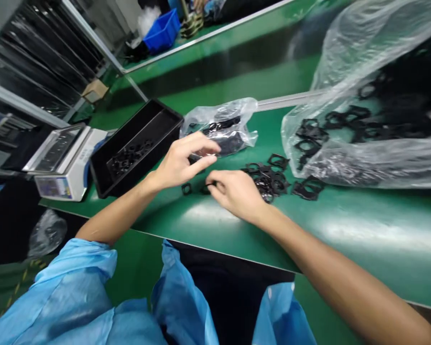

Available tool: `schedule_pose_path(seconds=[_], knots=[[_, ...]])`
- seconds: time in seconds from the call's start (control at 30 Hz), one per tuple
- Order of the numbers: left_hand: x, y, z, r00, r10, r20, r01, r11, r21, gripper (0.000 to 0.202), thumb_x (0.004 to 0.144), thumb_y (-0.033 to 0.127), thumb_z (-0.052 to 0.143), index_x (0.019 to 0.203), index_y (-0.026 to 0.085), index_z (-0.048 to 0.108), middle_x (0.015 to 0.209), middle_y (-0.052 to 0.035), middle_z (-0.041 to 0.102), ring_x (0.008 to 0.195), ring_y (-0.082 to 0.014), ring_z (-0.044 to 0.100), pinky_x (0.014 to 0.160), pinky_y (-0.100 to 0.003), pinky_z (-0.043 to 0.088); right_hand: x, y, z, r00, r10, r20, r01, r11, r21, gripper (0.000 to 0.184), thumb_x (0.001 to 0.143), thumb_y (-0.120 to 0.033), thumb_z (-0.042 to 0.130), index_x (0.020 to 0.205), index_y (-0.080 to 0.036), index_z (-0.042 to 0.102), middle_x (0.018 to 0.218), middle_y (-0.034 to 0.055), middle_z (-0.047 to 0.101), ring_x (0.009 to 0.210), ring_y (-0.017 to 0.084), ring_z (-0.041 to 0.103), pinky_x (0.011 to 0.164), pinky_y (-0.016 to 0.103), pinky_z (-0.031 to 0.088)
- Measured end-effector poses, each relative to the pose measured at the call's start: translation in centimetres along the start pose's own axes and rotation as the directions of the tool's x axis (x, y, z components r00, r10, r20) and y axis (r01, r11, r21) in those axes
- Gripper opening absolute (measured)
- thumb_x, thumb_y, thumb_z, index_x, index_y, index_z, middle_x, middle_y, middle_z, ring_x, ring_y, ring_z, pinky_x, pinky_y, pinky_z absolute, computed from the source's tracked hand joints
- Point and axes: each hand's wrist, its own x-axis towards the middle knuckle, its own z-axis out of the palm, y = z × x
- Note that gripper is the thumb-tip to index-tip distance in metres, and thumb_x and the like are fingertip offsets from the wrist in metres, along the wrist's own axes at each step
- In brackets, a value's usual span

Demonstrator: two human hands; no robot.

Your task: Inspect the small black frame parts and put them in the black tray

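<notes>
Foreground: the sleeves of a blue smock [75,292], from which two bare forearms reach out over a green table [362,230].

Left hand [181,163]: raised just off the surface, with the fingers drawn narrow. A flat black piece [194,158] is pinched between thumb and forefinger.

Right hand [237,191]: lying low, just beside and slightly nearer than the left. Its curled fingertips meet a small black part [205,188] on the table; the knuckles hide whether it is gripped.

A second loose black ring [186,188] lies under the left hand, clear of both.

Immediately beyond the right hand's knuckles is a heap of black frames [269,177]. These are thin, matt, roughly square plates, each with a round opening, lying overlapped and tangled.

Beyond the left fingertips is a small clear bag [230,115] holding more such parts. Further out past the right hand is a large clear bag [373,105], with frames spilling at its mouth.

Outboard of the left hand is a black tray [104,167], a cluster of parts in its inner compartment. Past the tray stands a white scale [79,167].
</notes>
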Motion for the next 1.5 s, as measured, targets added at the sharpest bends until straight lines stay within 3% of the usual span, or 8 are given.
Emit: schedule_pose_path(seconds=[0.17, 0.33, 0.6, 0.77, 0.97, 1.07, 1.3, 1.5], knots=[[-8.1, -1.4, -1.2, 0.963, -0.148, 0.225, 0.117, 0.982, 0.147, 0.023, 0.099, 0.034, 0.054, 0.111, 0.020, 0.068, 0.103, -0.0085, 0.070, 0.094, -0.0194, 0.066, 0.086, -0.033, 0.054, 0.3, 0.3, 0.1, 0.993, 0.115, -0.004, -0.111, 0.967, 0.230, 0.017, 0.087, -0.015, 0.050, 0.087, -0.022, 0.065, 0.063, -0.0012, 0.065, 0.057, 0.014, 0.061, 0.061, 0.025, 0.046], [-10.9, -1.5, 0.3, 0.943, -0.227, 0.243, 0.173, 0.959, 0.223, 0.021, 0.098, 0.029, 0.054, 0.115, 0.020, 0.062, 0.115, -0.0106, 0.064, 0.107, -0.0226, 0.064, 0.092, -0.035, 0.054, 0.2, -0.4, 1.1, 0.993, 0.092, 0.076, -0.112, 0.940, 0.323, 0.009, 0.087, -0.021, 0.056, 0.089, -0.022, 0.065, 0.084, 0.0044, 0.075, 0.070, 0.016, 0.070, 0.068, 0.027, 0.055], [-11.4, -2.3, -0.7, 0.894, -0.330, 0.303, 0.377, 0.920, -0.109, 0.015, 0.091, 0.031, 0.065, 0.100, 0.019, 0.061, 0.089, -0.0012, 0.058, 0.070, -0.0117, 0.056, 0.066, -0.025, 0.050, 0.7, 0.8, 1.4, 0.973, 0.222, 0.059, -0.228, 0.899, 0.374, 0.012, 0.086, -0.021, 0.055, 0.095, -0.020, 0.063, 0.077, 0.0046, 0.070, 0.065, 0.016, 0.068, 0.061, 0.026, 0.056], [-10.0, -1.9, 0.4, 0.873, -0.399, 0.280, 0.486, 0.744, -0.458, 0.020, 0.082, 0.032, 0.075, 0.087, 0.017, 0.062, 0.075, 0.0023, 0.058, 0.066, -0.0100, 0.057, 0.062, -0.022, 0.049, 0.8, 1.8, 1.2, 0.959, 0.283, 0.016, -0.259, 0.850, 0.458, 0.028, 0.085, -0.022, 0.060, 0.112, -0.018, 0.062, 0.079, 0.0042, 0.070, 0.066, 0.016, 0.071, 0.064, 0.027, 0.058], [-4.2, -0.4, 4.8, 0.903, -0.429, -0.013, 0.238, 0.526, -0.817, 0.030, 0.081, 0.042, 0.078, 0.088, 0.015, 0.067, 0.078, -0.0005, 0.064, 0.061, -0.0082, 0.060, 0.059, -0.020, 0.053, 0.8, 2.2, 0.9, 0.928, 0.371, -0.037, -0.279, 0.756, 0.592, 0.024, 0.080, -0.025, 0.067, 0.102, -0.017, 0.065, 0.078, 0.0039, 0.070, 0.067, 0.016, 0.070, 0.067, 0.029, 0.059], [-3.2, -0.6, 6.0, 0.899, -0.430, -0.083, 0.170, 0.517, -0.839, 0.032, 0.080, 0.043, 0.079, 0.091, 0.015, 0.070, 0.077, -0.0007, 0.066, 0.057, -0.0074, 0.059, 0.055, -0.020, 0.053, 0.9, 2.4, 0.6, 0.922, 0.385, -0.046, -0.275, 0.731, 0.624, 0.025, 0.079, -0.027, 0.068, 0.102, -0.016, 0.068, 0.078, 0.0036, 0.070, 0.066, 0.016, 0.068, 0.066, 0.029, 0.058], [-5.2, -2.2, 6.3, 0.938, -0.346, -0.037, 0.222, 0.678, -0.701, 0.022, 0.087, 0.037, 0.072, 0.084, 0.016, 0.074, 0.086, -0.0049, 0.066, 0.063, -0.0082, 0.059, 0.055, -0.019, 0.050, 0.7, 1.8, -0.3, 0.964, 0.263, 0.033, -0.256, 0.887, 0.384, 0.019, 0.084, -0.017, 0.060, 0.100, -0.017, 0.071, 0.080, 0.0021, 0.067, 0.061, 0.010, 0.054, 0.057, 0.023, 0.046], [-5.5, -2.2, 6.2, 0.956, -0.291, 0.045, 0.246, 0.706, -0.664, 0.017, 0.088, 0.031, 0.071, 0.082, 0.016, 0.075, 0.089, -0.0059, 0.070, 0.067, -0.0089, 0.060, 0.058, -0.019, 0.049, 0.6, 1.8, 0.1, 0.949, 0.316, 0.010, -0.283, 0.834, 0.474, 0.012, 0.085, -0.026, 0.069, 0.093, -0.019, 0.062, 0.078, 0.0002, 0.063, 0.065, 0.011, 0.056, 0.060, 0.023, 0.047]])
